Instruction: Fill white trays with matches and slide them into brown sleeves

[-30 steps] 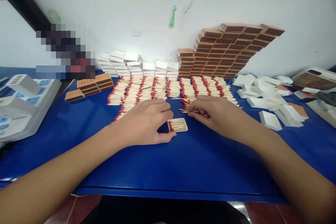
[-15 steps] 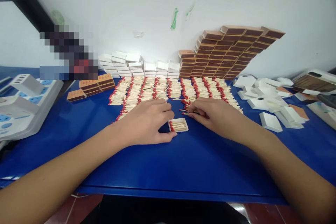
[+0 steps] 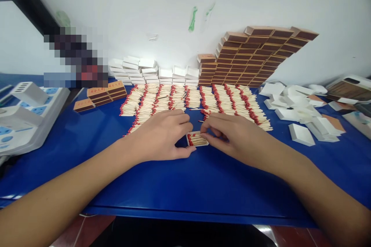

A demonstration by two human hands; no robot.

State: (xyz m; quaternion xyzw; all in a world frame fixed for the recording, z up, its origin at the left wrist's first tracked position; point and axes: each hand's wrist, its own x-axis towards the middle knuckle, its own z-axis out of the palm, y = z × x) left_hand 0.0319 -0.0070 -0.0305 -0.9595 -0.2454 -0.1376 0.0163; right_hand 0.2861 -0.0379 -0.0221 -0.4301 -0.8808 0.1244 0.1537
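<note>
A small white matchbox tray (image 3: 205, 144) lies on the blue table, partly filled with red-headed matches (image 3: 196, 139). Around its left end curl the thumb and fingers of my left hand (image 3: 165, 135), steadying it. My right hand (image 3: 232, 133) is closed in a pinch over the tray's right end, with matches at its fingertips, just above those inside. Just behind both hands, rows of loose matches (image 3: 222, 102) spread across the table, heads to the left. One loose match (image 3: 200, 121) lies near my right fingertips.
Brown matchboxes (image 3: 249, 61) are stacked against the wall, with white trays (image 3: 150, 71) piled left of them. More white trays (image 3: 301, 135) lie scattered at right. Several closed matchboxes (image 3: 107, 92) and a power strip (image 3: 55, 104) are on the left of the blue table (image 3: 174, 185).
My right hand has moved left and slightly down from the match rows to the tray, bringing matches over it. My left hand and the tray have stayed in place.
</note>
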